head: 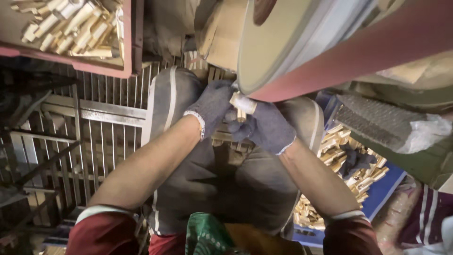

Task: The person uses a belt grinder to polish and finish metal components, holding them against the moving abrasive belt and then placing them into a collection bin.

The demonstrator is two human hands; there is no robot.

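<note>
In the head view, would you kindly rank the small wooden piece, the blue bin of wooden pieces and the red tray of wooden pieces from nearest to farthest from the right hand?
1. Small wooden piece: at the right hand fingertips, against the sanding belt.
2. Blue bin of wooden pieces: lower right, beside the right knee.
3. Red tray of wooden pieces: upper left, beyond the left hand.

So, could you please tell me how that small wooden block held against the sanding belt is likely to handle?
The wooden block looks stiff and probably light, since the fingertips of the left hand and right hand carry it easily. Its flat, squared faces suggest it would not roll. Being short, it could slip from the gloves against the sanding belt.
</note>
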